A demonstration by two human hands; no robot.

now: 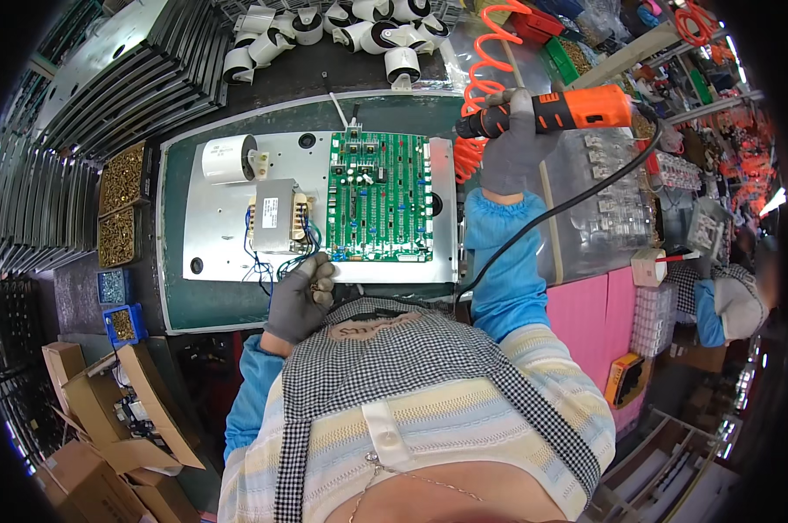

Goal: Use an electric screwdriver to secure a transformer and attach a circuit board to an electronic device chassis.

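Note:
My right hand [511, 152], in a grey glove, is wrapped round an orange and black electric screwdriver [577, 111] held sideways over the right end of a metal plate [224, 222]. On that plate sit a green circuit board [381, 196], a transformer [273, 218] with blue wires [259, 266] and a white cylinder [228, 159] on a bracket. My left hand [302, 298], gloved too, is closed at the plate's near edge, beside the wires and the board's lower left corner. Whatever small thing its curled fingers hold is too hidden to name.
Bins of brass-coloured screws [119, 183] stand at the left, near stacked metal plates [132, 74]. White castors [376, 35] lie at the back. A black cable [568, 205] hangs from the screwdriver across my right sleeve. A red coiled hose [481, 83] hangs behind. Another person [730, 305] is at the far right.

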